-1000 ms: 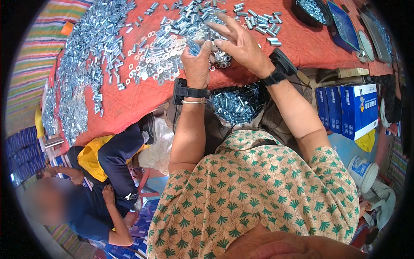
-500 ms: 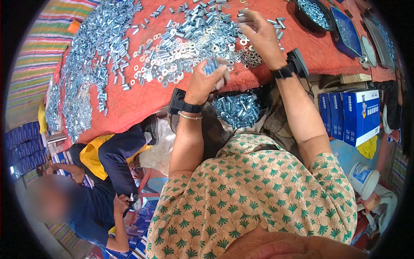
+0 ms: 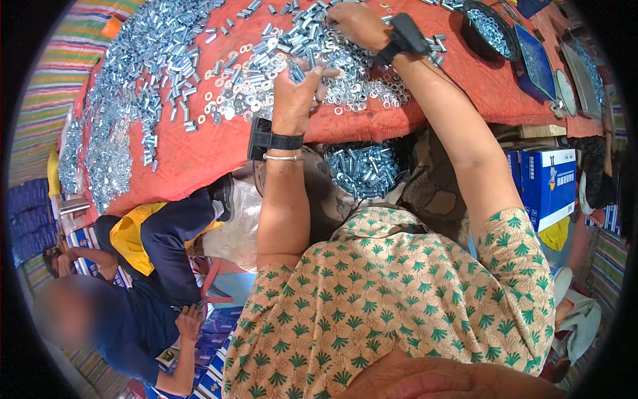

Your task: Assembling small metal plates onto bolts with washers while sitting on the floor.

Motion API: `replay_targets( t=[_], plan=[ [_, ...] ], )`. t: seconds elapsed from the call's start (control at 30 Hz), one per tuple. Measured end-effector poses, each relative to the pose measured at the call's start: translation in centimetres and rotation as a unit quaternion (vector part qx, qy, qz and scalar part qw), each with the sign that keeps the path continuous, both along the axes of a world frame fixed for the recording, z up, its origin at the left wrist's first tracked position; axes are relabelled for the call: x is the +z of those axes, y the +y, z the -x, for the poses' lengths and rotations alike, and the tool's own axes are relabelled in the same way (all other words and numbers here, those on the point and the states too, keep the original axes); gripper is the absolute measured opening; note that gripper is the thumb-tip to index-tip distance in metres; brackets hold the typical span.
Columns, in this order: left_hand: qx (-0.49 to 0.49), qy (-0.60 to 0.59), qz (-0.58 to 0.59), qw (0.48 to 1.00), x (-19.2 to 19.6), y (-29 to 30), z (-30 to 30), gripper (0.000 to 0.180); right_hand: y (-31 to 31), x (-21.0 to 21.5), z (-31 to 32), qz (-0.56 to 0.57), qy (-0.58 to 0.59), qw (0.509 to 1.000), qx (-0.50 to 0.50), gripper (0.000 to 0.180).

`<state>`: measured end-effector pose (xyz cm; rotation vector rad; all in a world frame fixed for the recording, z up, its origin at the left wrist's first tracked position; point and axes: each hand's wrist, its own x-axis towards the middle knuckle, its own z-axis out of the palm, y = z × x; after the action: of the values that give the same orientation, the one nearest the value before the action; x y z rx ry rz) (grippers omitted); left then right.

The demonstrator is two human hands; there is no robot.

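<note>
My left hand (image 3: 296, 96) is closed round a few small silvery metal sleeves (image 3: 296, 72), which stick out past the thumb. It hovers at the near side of a heap of flat washers (image 3: 242, 93) and thin rings (image 3: 355, 93) on the red cloth (image 3: 193, 156). Farther forward, my right hand (image 3: 359, 25) reaches into loose metal sleeves (image 3: 296, 41), fingers curled down; what they grip is hidden. In front of my lap, below the cloth's edge, a container full of metal sleeves and bolt-like pieces (image 3: 365, 171) sits.
A large heap of metal parts (image 3: 126, 100) spreads over the left of the cloth. At right stand a black bowl of rings (image 3: 488, 30) and a blue tray (image 3: 533, 63). Blue boxes (image 3: 548, 183) are below. Another person (image 3: 143, 319) sits at lower left.
My right hand has moved left and down into the sleeves, its fingers now curled. My left hand has shifted left and slightly forward, still holding sleeves.
</note>
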<state>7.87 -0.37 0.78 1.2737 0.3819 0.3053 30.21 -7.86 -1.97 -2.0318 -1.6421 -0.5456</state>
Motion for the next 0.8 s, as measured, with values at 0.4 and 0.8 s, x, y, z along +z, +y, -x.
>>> replay_targets(
  t=[0.4,0.8],
  plan=[
    [-0.051,0.029,-0.062,0.996,-0.2,-1.0,-0.5,0.023,-7.7,5.4,6.4,-0.047,0.158,0.981,0.098,0.022],
    [-0.061,0.069,-0.287,0.953,-2.0,-0.7,-1.1,0.017,-9.5,4.8,6.8,-0.033,0.114,0.988,0.098,0.022]
  ],
)
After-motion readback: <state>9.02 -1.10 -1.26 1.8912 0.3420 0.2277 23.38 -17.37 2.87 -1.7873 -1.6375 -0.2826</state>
